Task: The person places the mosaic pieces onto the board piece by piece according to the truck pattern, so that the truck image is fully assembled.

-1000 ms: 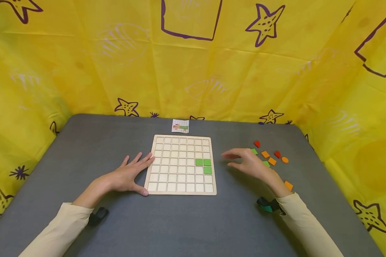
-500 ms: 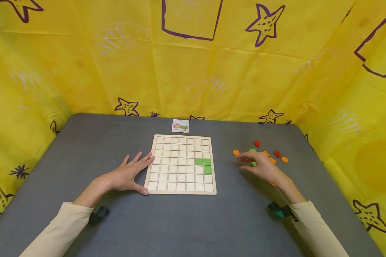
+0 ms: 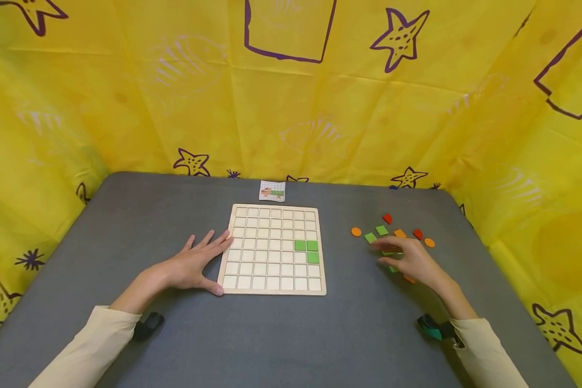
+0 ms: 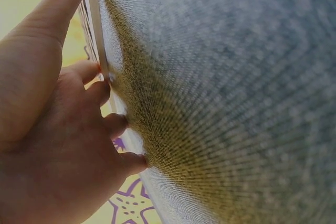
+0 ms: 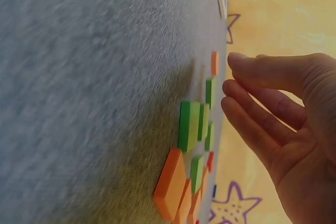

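Note:
A pale wooden grid board [image 3: 267, 258] lies on the table, with 3 green square tiles [image 3: 312, 257] in its right-hand cells. My left hand [image 3: 194, 264] rests spread at the board's left edge, its fingertips and thumb touching the rim. Above the loose pieces on the right hovers my right hand [image 3: 409, 258], fingers slightly bent, thumb apart, nothing held. Near its fingertips lie loose green squares [image 3: 371, 238] and an orange round piece [image 3: 356, 231]. In the right wrist view, a green tile [image 5: 189, 127] and an orange tile [image 5: 169, 184] lie below the hand, which is off the table.
Beyond the board lies a small printed card [image 3: 272, 191] showing a coloured grid picture. Red pieces [image 3: 387, 219], orange squares [image 3: 400, 233] and another orange rounded piece [image 3: 429, 243] are scattered around the right hand. Yellow patterned cloth [image 3: 291, 108] surrounds the grey table [image 3: 281, 345].
My right hand has moved right, away from the board and over the loose pieces. An orange round piece, unseen a second ago, now lies left of the pile. My left hand stays put.

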`<state>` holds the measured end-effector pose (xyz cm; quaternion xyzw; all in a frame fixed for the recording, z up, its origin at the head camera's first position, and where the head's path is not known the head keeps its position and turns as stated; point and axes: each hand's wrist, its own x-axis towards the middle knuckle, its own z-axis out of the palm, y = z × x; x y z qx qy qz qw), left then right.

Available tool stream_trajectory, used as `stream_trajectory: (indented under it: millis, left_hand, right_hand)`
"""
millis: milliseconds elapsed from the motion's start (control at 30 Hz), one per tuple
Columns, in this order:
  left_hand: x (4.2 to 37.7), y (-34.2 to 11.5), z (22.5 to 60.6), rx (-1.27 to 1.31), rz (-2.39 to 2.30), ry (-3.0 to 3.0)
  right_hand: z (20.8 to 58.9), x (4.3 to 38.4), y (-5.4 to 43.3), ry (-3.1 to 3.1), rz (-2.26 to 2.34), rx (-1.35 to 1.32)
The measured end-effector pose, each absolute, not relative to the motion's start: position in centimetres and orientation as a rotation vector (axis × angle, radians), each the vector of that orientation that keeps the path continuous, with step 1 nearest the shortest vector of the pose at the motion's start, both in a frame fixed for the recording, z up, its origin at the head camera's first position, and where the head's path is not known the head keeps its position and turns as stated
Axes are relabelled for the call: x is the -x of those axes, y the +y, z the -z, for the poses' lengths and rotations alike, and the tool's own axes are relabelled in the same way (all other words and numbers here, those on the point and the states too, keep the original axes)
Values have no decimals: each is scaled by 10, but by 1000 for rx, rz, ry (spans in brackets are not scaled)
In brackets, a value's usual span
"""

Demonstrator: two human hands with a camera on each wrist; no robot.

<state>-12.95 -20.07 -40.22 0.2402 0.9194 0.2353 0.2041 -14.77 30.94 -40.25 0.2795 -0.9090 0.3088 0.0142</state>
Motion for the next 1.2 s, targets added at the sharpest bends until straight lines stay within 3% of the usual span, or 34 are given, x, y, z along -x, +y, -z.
stream_trajectory:
  millis: [1200]
  left_hand:
    - [129, -200, 401, -669, -650, 2567]
  right_hand:
    - [413, 131, 340, -2881, -960, -837]
